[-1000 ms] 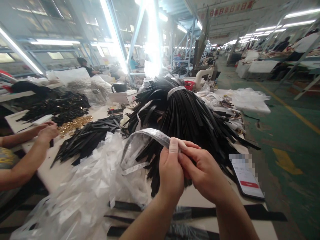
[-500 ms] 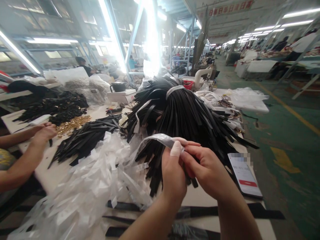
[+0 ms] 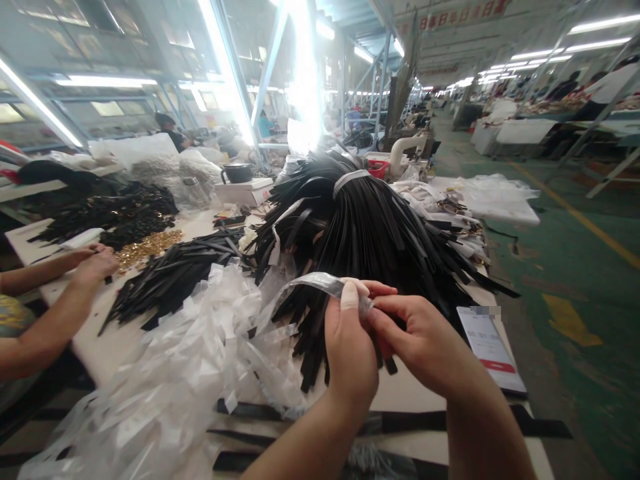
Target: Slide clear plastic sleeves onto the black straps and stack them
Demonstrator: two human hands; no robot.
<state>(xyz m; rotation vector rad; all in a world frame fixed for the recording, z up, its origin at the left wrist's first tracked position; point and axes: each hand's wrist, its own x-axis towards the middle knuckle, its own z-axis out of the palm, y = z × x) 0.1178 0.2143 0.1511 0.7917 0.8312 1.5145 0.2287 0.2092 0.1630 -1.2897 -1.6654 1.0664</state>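
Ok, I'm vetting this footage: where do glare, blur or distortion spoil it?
Head view: glare swallows the upper middle beside the pale-blue brace; the phone has a pixelated top and smeared digits; the worker in white is soft; edges seem stretched.

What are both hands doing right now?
Left hand: closed, pinching the clear plastic strip.
Right hand: fingers closed on the strip's near end.

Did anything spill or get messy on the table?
Maybe! The gold bits lie loose, like a little spill, and the white plastic is piled in a crumpled heap. The phone lies near the table's right edge. Nothing looks clearly broken.
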